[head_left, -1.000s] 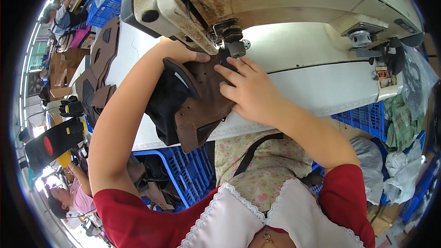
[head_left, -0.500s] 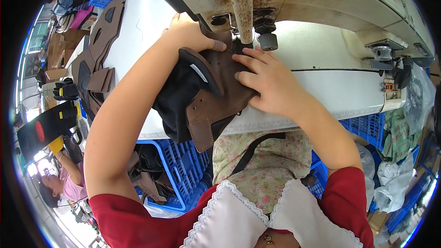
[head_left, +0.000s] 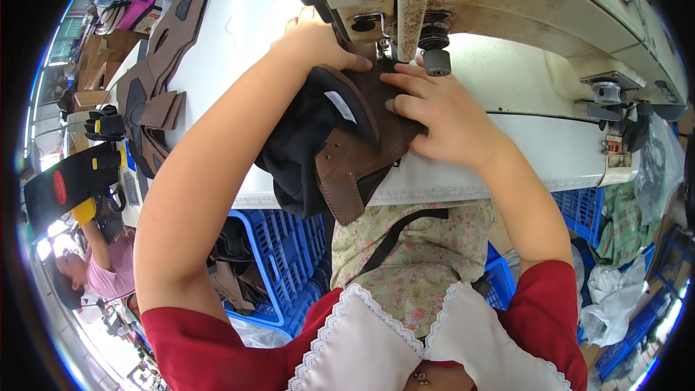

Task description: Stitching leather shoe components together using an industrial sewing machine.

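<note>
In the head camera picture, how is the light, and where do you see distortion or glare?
Head view: soft, even daylight on the white table; strong glare at the lower-left rim; the sewing machine bends toward the rim from fisheye distortion; black corners frame the picture; both hands, left hand and right hand, and the brown leather shoe upper are sharp.

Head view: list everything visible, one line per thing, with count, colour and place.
sewing machine: one, worn cream, top, over the table.
table: one, white, across the middle.
shoe upper: one, brown leather with black lining, at the needle, hanging over the table edge.
cut leather pieces: a pile, brown, table's left end.
crates: several, blue, under the table.
co-worker: one, pink top, lower left.
left hand: one, on the upper's far side.
right hand: one, pressing the upper flat.
</note>
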Tool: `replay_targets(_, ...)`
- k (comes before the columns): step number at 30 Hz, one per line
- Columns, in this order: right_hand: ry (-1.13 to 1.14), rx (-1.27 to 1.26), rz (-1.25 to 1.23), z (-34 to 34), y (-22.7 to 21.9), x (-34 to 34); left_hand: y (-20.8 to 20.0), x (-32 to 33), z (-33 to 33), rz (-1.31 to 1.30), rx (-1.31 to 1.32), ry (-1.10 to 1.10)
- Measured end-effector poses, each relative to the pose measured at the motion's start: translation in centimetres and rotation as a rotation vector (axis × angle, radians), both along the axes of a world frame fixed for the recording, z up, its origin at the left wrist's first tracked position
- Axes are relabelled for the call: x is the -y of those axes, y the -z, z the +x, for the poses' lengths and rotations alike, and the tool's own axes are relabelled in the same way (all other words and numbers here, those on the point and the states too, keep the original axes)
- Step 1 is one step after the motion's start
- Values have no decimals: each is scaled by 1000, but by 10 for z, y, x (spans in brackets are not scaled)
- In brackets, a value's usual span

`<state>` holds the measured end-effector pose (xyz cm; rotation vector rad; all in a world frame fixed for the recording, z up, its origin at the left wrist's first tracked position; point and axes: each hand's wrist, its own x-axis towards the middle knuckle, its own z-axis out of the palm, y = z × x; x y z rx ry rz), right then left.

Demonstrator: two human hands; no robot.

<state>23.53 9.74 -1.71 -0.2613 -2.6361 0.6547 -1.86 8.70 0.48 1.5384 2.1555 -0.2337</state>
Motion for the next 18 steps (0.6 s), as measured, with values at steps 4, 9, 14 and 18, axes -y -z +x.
replay_targets(4,-1,-37,17,-3,-4,1,10,0,-10,50,21,73)
replay_targets(9,-9,-31,20,0,-1,-8,26,-7,-19,121,-8,99)
replay_targets(14,-17,-4,24,2,-3,-16,38,-10,-24,201,-47,128)
replay_targets(18,2,4,88,0,-5,-13,40,-10,-28,269,-81,149)
